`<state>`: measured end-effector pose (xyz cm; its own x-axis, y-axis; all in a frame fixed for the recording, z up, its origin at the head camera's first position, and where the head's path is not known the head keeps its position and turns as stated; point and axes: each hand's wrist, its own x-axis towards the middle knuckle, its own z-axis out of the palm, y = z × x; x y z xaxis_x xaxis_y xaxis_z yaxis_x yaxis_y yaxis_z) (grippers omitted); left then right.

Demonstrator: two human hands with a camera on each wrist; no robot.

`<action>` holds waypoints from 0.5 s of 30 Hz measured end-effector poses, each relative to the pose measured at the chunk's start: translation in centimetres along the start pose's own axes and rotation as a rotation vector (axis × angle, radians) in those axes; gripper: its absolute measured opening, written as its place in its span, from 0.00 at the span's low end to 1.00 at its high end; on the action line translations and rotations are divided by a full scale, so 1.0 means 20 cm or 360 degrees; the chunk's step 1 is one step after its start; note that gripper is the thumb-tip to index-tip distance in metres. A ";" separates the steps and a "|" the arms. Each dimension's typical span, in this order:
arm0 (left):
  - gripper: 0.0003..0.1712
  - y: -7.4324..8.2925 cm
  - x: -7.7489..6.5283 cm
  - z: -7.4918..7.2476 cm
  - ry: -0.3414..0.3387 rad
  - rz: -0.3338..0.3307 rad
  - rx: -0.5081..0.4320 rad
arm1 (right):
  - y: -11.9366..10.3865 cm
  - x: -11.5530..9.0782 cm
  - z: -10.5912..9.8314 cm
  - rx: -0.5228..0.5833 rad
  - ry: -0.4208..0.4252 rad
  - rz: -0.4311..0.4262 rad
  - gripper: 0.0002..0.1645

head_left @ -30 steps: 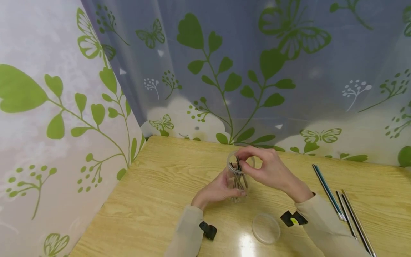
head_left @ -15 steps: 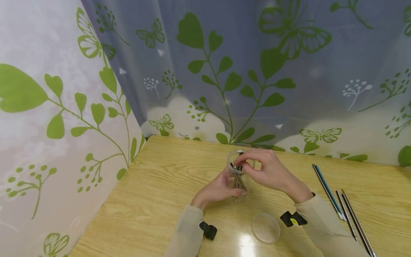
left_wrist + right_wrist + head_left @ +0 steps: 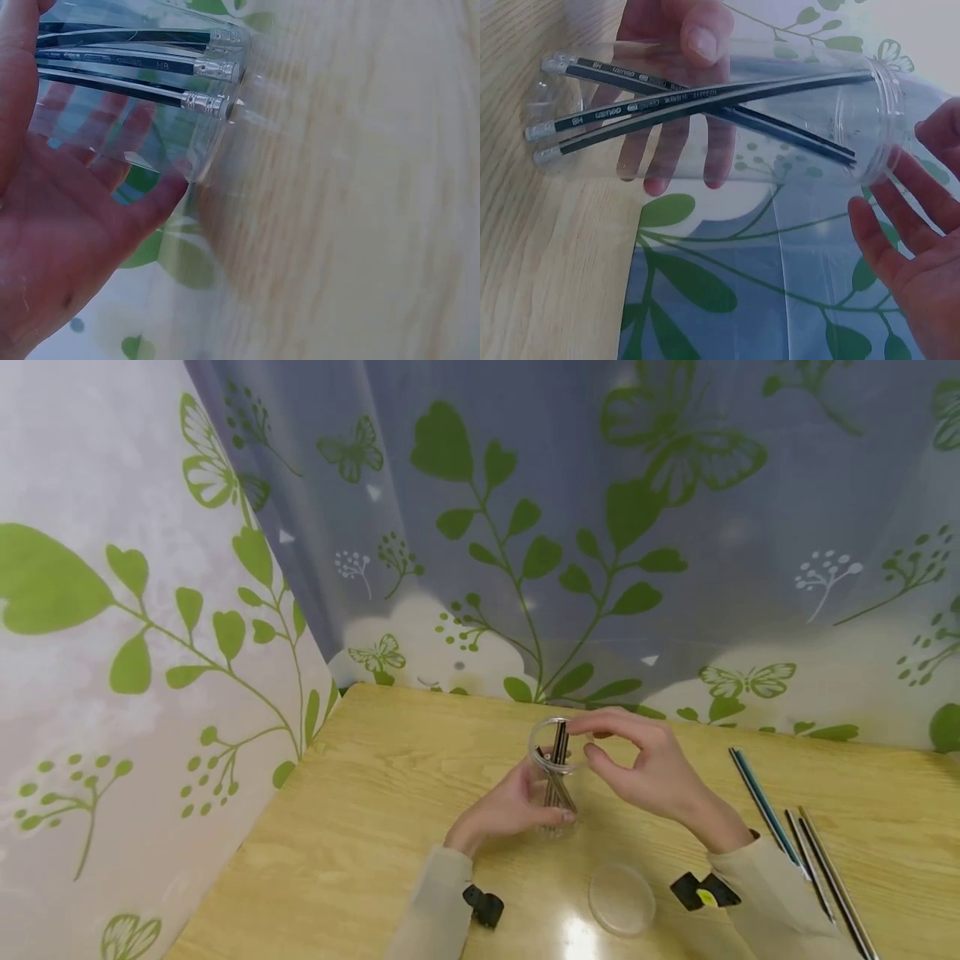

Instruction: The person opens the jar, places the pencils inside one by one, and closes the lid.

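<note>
My left hand (image 3: 504, 806) grips a clear plastic jar (image 3: 802, 61), its fingers and thumb wrapped round the side. Several dark striped pencils (image 3: 630, 111) with white erasers stand crossed inside. Their eraser ends are at the jar's bottom, near my left hand's fingertips (image 3: 174, 193) in the left wrist view. The jar's round mouth (image 3: 534, 747) is uncovered and tilted. Just right of that mouth is my right hand (image 3: 648, 768), fingers loosely bent and thumb apart, with nothing held. In the right wrist view, its fingertips (image 3: 864, 214) are close beside the rim; whether any touches it is unclear.
A round clear lid (image 3: 622, 900) lies flat on the wooden table (image 3: 360, 827) in front of the jar. Blue and dark pencils (image 3: 765, 810), with more long pencils (image 3: 832, 881), lie at the right beside the right sleeve. A patterned curtain (image 3: 480, 568) hangs behind the table.
My right hand's fingertips have left the jar's mouth and moved right, spreading apart. Pencil tops now show plainly at the mouth. My left hand keeps its hold on the jar.
</note>
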<state>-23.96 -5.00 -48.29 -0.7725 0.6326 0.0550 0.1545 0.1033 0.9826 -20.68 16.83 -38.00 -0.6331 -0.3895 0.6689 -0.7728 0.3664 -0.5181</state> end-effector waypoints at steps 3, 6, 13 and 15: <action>0.54 0.01 -0.01 0.00 0.0031 -0.0060 0.0034 | 0.00 -0.04 -0.03 0.0000 0.0020 0.0026 0.24; 0.55 0.02 -0.02 0.00 0.0039 -0.0076 0.0066 | 0.00 -0.08 -0.06 -0.0029 0.0035 0.0063 0.24; 0.55 0.10 -0.02 -0.02 0.0032 0.0048 0.0096 | 0.01 -0.15 -0.13 -0.0090 0.0070 0.0088 0.28; 0.55 0.11 -0.02 -0.03 0.0039 0.0080 0.0077 | 0.01 -0.17 -0.15 -0.0119 0.0081 0.0102 0.29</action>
<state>-23.66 -5.46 -45.94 -0.7780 0.6188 0.1088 0.2226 0.1096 0.9687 -18.59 20.74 -38.78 -0.6767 -0.3202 0.6630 -0.7241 0.4522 -0.5208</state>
